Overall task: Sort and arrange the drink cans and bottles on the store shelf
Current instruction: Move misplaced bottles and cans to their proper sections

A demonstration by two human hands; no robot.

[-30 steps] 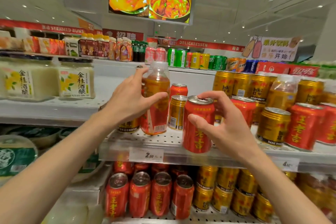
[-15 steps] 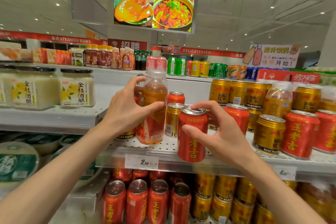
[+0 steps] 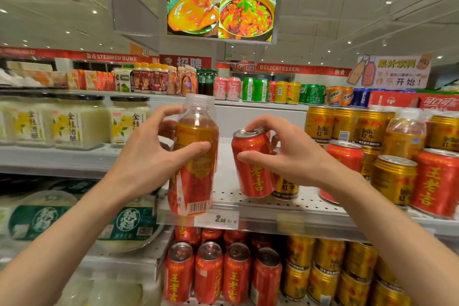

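My left hand (image 3: pixel 151 156) grips a clear bottle of amber drink (image 3: pixel 195 156) with a red label, lifted in front of the white perforated shelf's (image 3: pixel 260 206) front edge and tilted slightly. My right hand (image 3: pixel 295 154) holds a red can (image 3: pixel 253 164) with yellow characters, thumb on its side and fingers over its top, over the shelf. A gold can (image 3: pixel 285 187) stands just behind the red one. To the right, red cans (image 3: pixel 437 184), gold cans (image 3: pixel 393 179) and another amber bottle (image 3: pixel 404 131) are mixed together.
The lower shelf holds a row of red cans (image 3: pixel 208 273) and stacked gold cans (image 3: pixel 323 276). White jars (image 3: pixel 129 119) stand on the left shelf, green-lidded tubs (image 3: pixel 37 221) below. The top shelf carries assorted cans (image 3: pixel 255 89). A price tag (image 3: pixel 218 218) sits on the shelf edge.
My left hand has lifted the bottle off the shelf and drawn it toward me. The right hand has raised the red can and carried it slightly right and back over the shelf.
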